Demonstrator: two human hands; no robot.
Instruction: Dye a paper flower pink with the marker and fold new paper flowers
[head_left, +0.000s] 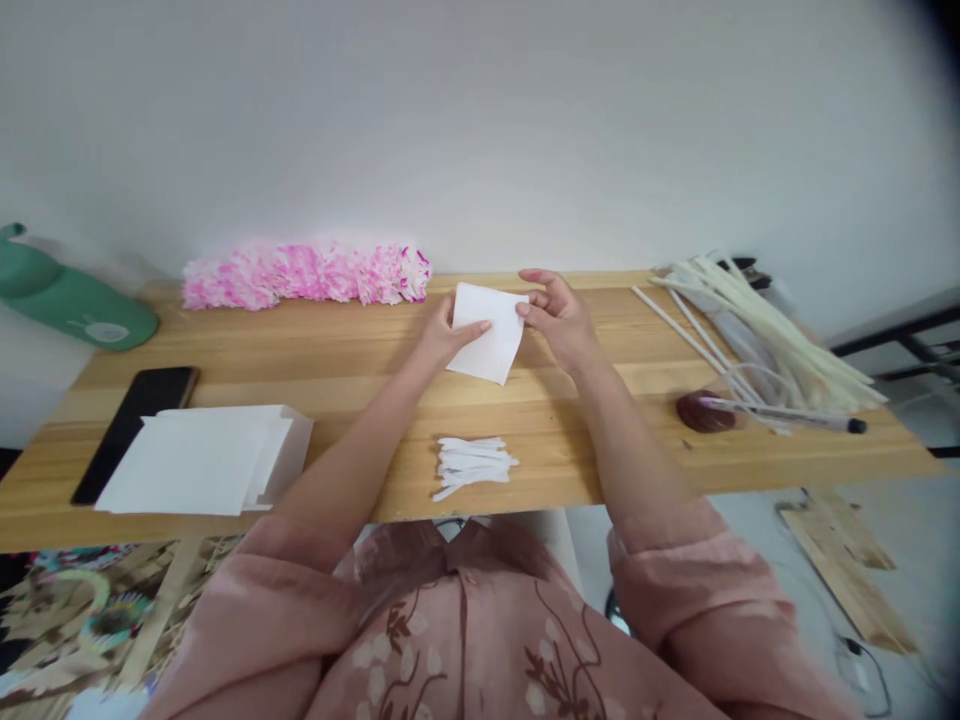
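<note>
Your two hands share one small white paper square, raised over the middle of the tabletop. Your left hand grips its left side, thumb flat across the front; your right hand pinches the upper right edge between thumb and fingers, with the index finger lifted clear of the sheet. Nearer to you, between your forearms, lies a loose bundle of narrow white strips. To your left, a white paper stack partly covers a dark phone, with a green bottle beyond them. A row of pink-and-white ruffles runs along the wall. To your right are pale sticks, a container with dark red contents and a black-ended marker close beside it.
</note>
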